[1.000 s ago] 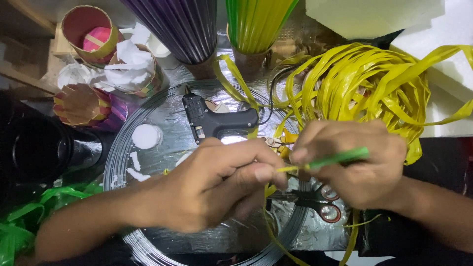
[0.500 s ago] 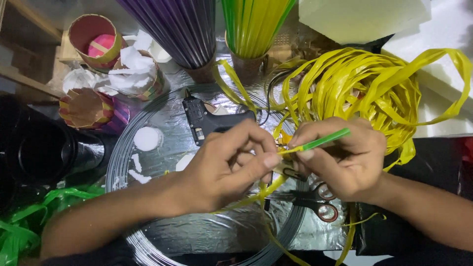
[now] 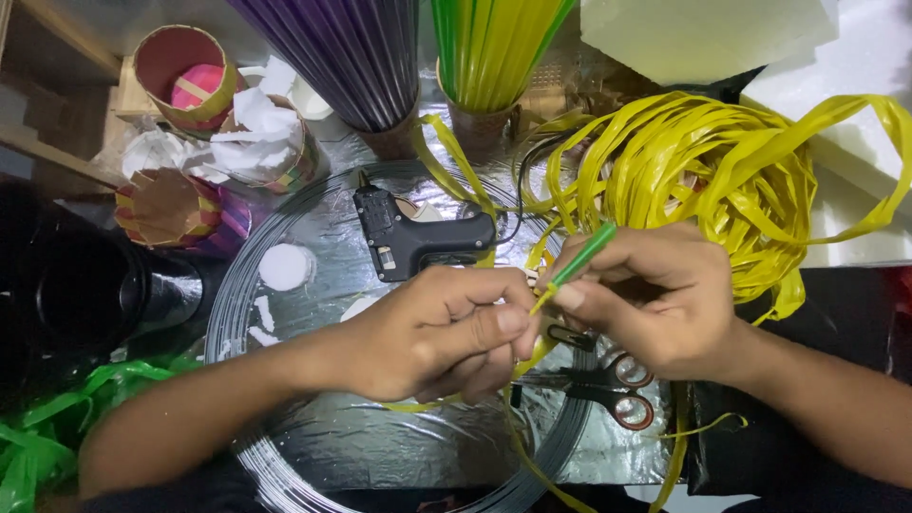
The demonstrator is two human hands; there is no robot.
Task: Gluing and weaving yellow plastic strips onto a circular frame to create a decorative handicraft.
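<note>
1. Yellow ribbon strip [image 3: 528, 353] is being pinched by the left hand [image 3: 439, 334], fingers clamped together on it, at about 6 o'clock of the foil-covered tray [image 3: 313, 237].
2. Right hand [image 3: 657, 296] is gripping a thin green stick [image 3: 581, 256], fingers closed around it; the stick is now tilting steeper, tip toward 1 o'clock, where a second ago it was lying nearly flat.
3. Hands are sitting closer together than before, touching at the stick's lower end; looks like the strip is being wound onto the stick.
4. Loose yellow ribbon bundle [image 3: 703, 161] is lying at 2 o'clock, touching the right hand.
5. Black glue gun [image 3: 418, 237] is resting untouched just above the left hand; scissors [image 3: 608, 385] are lying under the right hand.
6. Striped paper cups [image 3: 185, 71] are standing at 10 o'clock, one holding white scraps; no readable labels.
7. Green ribbon [image 3: 47, 427] is lying at 8 o'clock.
</note>
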